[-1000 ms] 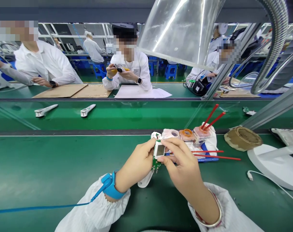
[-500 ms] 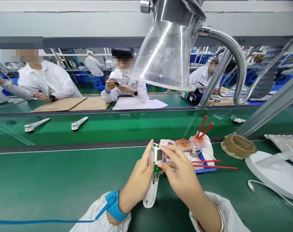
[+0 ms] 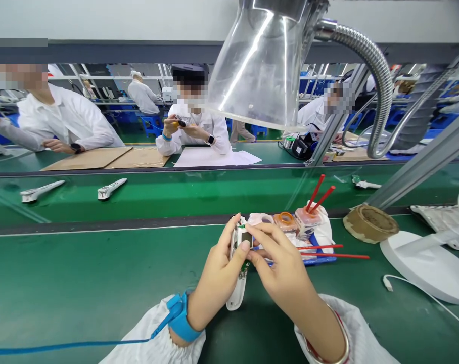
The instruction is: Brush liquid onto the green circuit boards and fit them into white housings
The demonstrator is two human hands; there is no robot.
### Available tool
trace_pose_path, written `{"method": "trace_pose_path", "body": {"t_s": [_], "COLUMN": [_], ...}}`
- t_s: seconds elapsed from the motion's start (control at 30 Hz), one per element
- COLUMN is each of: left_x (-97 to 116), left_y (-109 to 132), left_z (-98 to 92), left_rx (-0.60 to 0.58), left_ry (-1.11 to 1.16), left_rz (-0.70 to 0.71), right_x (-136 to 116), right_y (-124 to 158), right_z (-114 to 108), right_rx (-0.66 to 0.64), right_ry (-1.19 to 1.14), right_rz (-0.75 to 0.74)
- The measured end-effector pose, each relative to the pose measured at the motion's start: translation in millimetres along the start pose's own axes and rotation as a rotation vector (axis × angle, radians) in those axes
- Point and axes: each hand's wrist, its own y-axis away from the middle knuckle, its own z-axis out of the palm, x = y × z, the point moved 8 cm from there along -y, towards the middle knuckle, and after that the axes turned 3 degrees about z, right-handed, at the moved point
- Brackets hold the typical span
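My left hand (image 3: 218, 275) is closed around a long white device housing (image 3: 236, 297), its thumb pressing on a small grey screen (image 3: 246, 237) in a white frame. My right hand (image 3: 280, 260) grips the screen's right side between thumb and fingertips. Part of a green circuit board (image 3: 246, 265) shows beneath the screen, inside the housing; the fingers cover the rest. The housing's rounded lower end points towards me, above the green table. A blue wrist strap (image 3: 184, 318) with a cord circles my left wrist.
Behind my hands stand small containers (image 3: 286, 221) with red sticks (image 3: 324, 198) on a blue tray (image 3: 320, 261). To the right are a tape roll (image 3: 370, 224) and a white round base (image 3: 422, 265). White devices (image 3: 111, 189) lie on the green belt (image 3: 176, 194). A clear lamp hood (image 3: 258, 71) hangs overhead.
My left thumb has moved from the housing's side onto the screen. The white devices on the belt have shifted left. The whole view has tilted slightly.
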Motion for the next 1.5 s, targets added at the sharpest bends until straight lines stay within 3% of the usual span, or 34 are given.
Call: {"method": "trace_pose_path", "body": {"t_s": [0.4,0.63,0.77,0.83,0.93,1.0,1.13,1.5], "left_x": [0,-8,-7,-6,-6,-7,-9,1], "left_y": [5,3,1,1,1,1,0,1], "left_z": [-3.0,5.7,4.7,2.0,-2.2,-4.0,-7.3,-11.5], "left_rx": [0.098,0.036,0.049,0.075,0.120,0.144,0.200,0.151], "left_ry": [-0.113,0.411,0.565,0.607,0.608,0.591,0.587,0.515], "left_rz": [0.061,-0.076,-0.081,-0.074,-0.083,-0.111,-0.161,-0.089], "right_x": [-12,3,15,27,33,33,36,31], "right_y": [5,4,3,4,12,19,25,29], "right_z": [1,-6,-7,8,46,61,69,74], "right_rx": [0.101,0.160,0.208,0.073,-0.258,-0.385,-0.407,-0.432], "right_ry": [0.184,0.011,-0.040,-0.234,-0.580,-0.708,-0.711,-0.804], "right_rz": [-0.135,0.048,0.172,0.310,0.501,0.615,0.726,0.682]}}
